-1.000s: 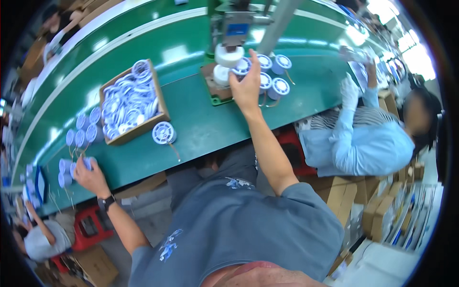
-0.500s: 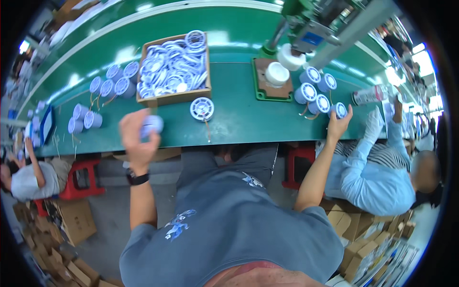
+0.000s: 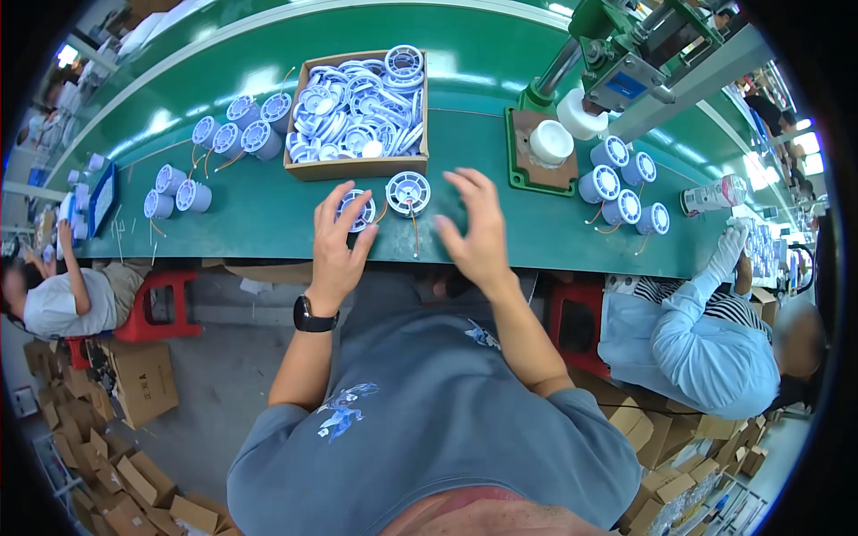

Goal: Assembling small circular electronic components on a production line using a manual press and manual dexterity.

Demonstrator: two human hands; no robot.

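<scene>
The person's left hand pinches a spoked lavender cylinder near the cardboard box; the right hand (spread wide) is beside a second cylinder.

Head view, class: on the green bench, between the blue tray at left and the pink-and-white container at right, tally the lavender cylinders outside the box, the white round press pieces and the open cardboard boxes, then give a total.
Lavender cylinders: 15
White round press pieces: 2
Open cardboard box: 1
Total: 18
</scene>
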